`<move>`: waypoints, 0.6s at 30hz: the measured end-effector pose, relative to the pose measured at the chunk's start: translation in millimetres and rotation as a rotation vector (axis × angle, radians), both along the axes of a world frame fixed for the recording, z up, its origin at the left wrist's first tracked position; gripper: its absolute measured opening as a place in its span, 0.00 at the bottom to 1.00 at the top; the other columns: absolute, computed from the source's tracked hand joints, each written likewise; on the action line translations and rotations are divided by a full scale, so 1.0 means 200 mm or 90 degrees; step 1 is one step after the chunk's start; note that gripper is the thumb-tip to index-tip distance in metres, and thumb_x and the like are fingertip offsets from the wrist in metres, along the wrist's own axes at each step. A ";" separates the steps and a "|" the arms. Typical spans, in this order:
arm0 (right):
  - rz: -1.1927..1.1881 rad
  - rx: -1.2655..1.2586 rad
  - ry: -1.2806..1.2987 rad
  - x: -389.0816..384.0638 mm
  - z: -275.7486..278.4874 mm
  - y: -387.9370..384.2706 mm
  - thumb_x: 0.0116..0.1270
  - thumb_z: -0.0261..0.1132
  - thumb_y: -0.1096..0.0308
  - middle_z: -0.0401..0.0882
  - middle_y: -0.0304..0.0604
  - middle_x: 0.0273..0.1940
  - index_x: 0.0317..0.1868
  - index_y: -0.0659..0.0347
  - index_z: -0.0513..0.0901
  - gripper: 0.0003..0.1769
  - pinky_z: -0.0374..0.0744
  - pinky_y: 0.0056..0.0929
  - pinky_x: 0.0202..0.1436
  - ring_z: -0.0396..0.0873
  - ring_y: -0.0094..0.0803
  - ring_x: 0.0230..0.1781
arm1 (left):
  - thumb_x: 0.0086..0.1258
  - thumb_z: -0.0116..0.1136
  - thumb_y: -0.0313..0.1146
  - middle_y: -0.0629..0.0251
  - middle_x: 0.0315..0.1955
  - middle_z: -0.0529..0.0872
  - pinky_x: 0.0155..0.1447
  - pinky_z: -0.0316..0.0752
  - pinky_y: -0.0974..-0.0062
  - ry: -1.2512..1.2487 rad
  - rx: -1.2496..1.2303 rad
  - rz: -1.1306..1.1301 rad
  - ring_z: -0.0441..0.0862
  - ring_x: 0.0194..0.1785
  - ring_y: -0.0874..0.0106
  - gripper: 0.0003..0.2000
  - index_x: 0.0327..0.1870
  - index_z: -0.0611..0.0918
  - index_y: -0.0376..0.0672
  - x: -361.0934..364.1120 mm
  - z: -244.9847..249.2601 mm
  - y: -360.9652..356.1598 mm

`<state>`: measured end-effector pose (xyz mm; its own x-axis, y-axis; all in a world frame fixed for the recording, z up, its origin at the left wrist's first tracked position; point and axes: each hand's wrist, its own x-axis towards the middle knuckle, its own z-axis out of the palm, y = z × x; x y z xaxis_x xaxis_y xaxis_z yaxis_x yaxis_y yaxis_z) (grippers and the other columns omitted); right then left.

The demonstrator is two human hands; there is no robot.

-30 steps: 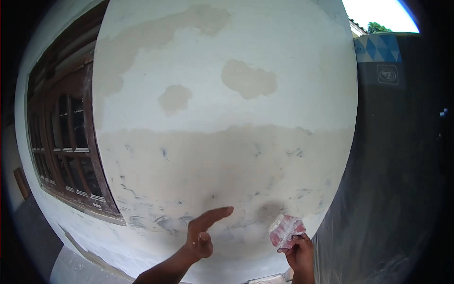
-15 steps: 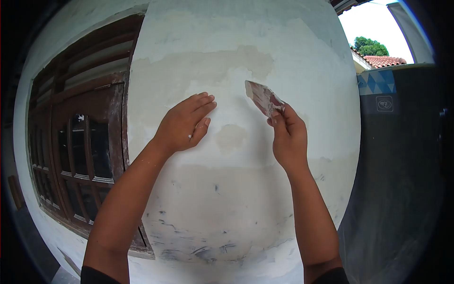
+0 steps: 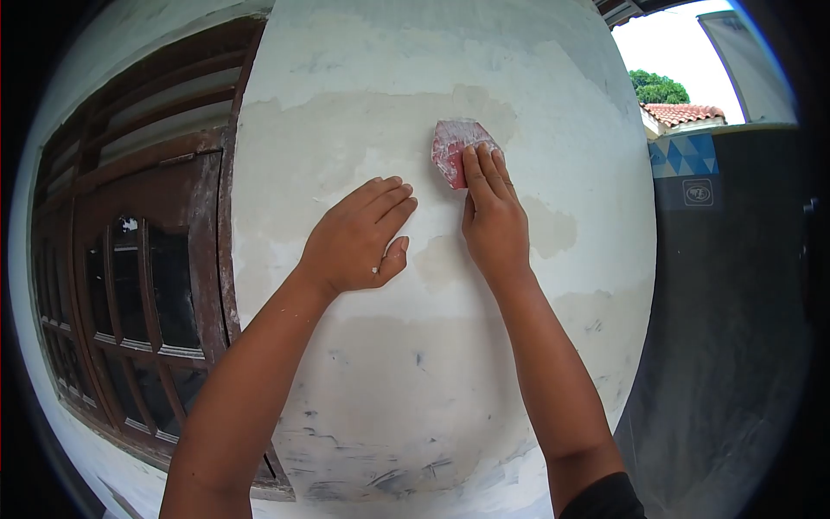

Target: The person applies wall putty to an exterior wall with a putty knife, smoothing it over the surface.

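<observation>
at left, a worn wooden window [image 3: 138, 192]; then the left hand [image 3: 353, 238], fingers together, thumb apart. against the matte, patchy wall [image 3: 571, 112], a thin, angular red scraper [image 3: 450, 151], smeared white, likely light, stiffish, slippery; best held low, where the right hand [image 3: 497, 227] presses close-set fingers, thumb contact unclear.

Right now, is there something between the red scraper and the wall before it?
Nothing visible stands between the red scraper and the wall. The right hand is on the scraper's outer side, and the left hand is off to its lower left. Whether the whole scraper touches the wall, I cannot tell.
</observation>
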<state>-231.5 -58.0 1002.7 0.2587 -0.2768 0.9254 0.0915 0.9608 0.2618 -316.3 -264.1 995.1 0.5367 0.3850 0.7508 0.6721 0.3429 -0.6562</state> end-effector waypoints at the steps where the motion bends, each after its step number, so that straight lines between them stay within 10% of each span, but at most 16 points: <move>1: -0.001 -0.001 0.002 -0.02 0.00 0.00 0.72 0.61 0.79 0.75 0.53 0.72 0.73 0.60 0.75 0.29 0.80 0.41 0.71 0.73 0.49 0.75 | 0.58 0.57 0.27 0.51 0.61 0.85 0.72 0.76 0.59 0.002 -0.001 -0.001 0.79 0.69 0.53 0.24 0.58 0.84 0.33 -0.01 0.00 0.00; 18: -0.007 -0.046 -0.081 0.09 -0.18 0.06 0.72 0.59 0.79 0.73 0.53 0.74 0.74 0.61 0.74 0.30 0.79 0.42 0.72 0.69 0.49 0.77 | 0.58 0.56 0.28 0.50 0.59 0.85 0.72 0.76 0.58 -0.036 -0.010 -0.008 0.80 0.68 0.52 0.23 0.57 0.85 0.32 -0.01 -0.01 0.00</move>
